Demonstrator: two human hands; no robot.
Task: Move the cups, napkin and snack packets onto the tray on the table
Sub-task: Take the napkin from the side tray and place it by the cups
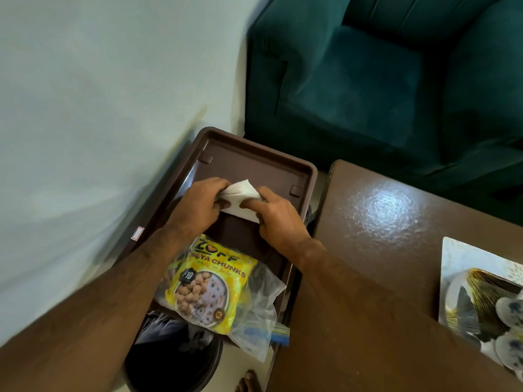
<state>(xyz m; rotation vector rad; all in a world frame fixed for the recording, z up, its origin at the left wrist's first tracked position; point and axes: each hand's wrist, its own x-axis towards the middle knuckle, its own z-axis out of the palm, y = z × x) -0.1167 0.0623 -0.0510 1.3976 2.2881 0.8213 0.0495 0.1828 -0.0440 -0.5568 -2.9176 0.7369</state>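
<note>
A brown plastic tray (249, 162) sits beside the wall, left of the brown table (382, 222). Over its middle, my left hand (198, 205) and my right hand (277, 216) both pinch a white napkin (240, 199), which is held between them just above the tray floor. A yellow soya chunks packet (206, 284) lies at the tray's near end, partly under my left forearm. A clear plastic packet (254, 315) lies beside and under it, hanging over the tray's near edge. No cups are in view.
A dark green armchair (382, 80) stands behind the table. A patterned plate (481, 292) rests at the table's right edge. A dark round bin (175, 363) stands on the floor below the tray, near my bare toes (249, 383). A pale wall (99, 108) fills the left.
</note>
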